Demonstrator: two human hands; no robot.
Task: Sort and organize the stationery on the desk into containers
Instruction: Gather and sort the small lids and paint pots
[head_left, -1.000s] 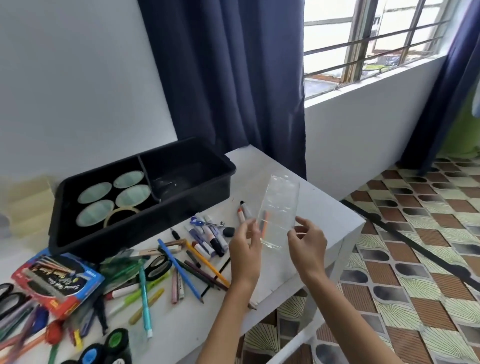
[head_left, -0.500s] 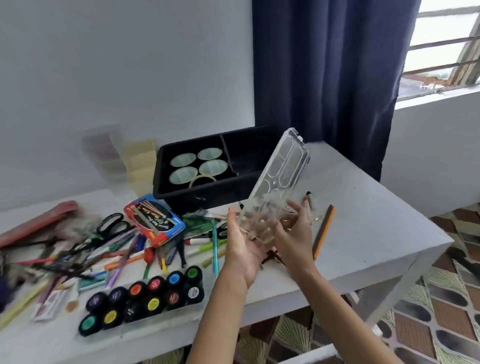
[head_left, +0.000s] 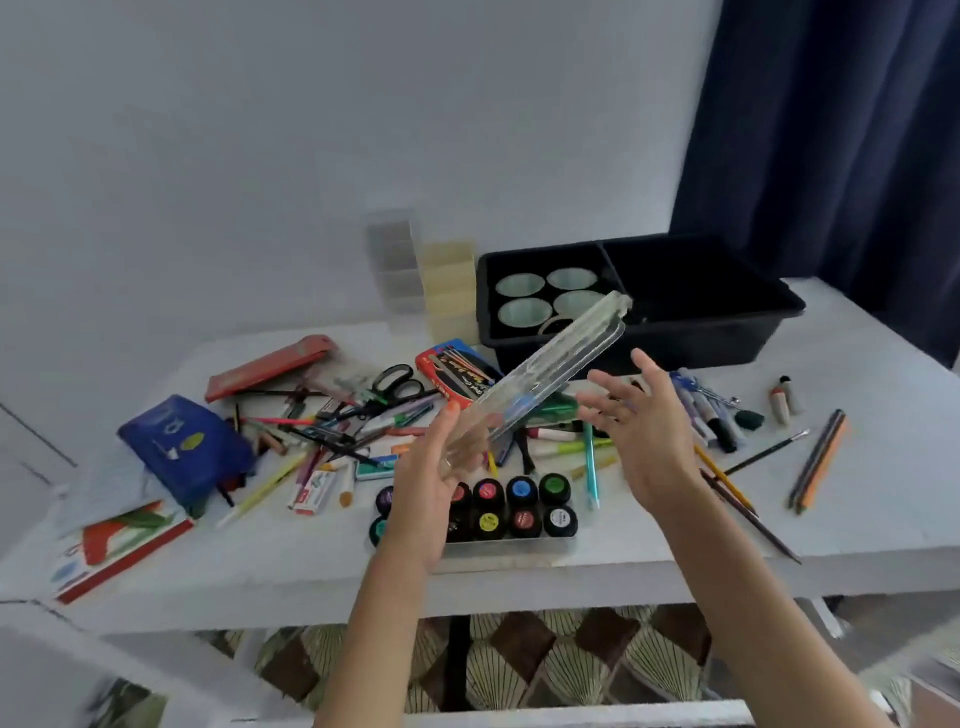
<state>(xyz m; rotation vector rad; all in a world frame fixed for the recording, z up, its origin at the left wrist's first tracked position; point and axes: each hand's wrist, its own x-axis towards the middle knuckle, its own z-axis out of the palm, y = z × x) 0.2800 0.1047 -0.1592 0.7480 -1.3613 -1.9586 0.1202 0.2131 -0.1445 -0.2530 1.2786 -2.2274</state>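
- Left hand (head_left: 431, 483): grips the near end of the clear case (head_left: 545, 374), with the thumb laid along its upper face and the fingers beneath it.
- Right hand (head_left: 644, 431): fingers straight and spread, just right of the case. It holds nothing and appears clear of the case, though blur leaves contact uncertain.
- Clear case: held in the air above the middle of the desk (head_left: 883, 467) and tilted. Its far end is raised toward the black tray (head_left: 675, 348); its near end is low over the paint pots (head_left: 519, 506).
- Loose pens (head_left: 337, 441) lie scattered left and right of the hands. Judged: sorting has barely begun.
- Risk: the long case is carried by one end only. Leverage may twist it from the grip and drop it onto the paint pots.
- Risk: the plastic is smooth and tilted. Any contents would slide to the near end, or spill if the lid is unlatched.
- Risk: the pencils (head_left: 818, 460) near the right edge could be knocked off the desk by a sweeping forearm.
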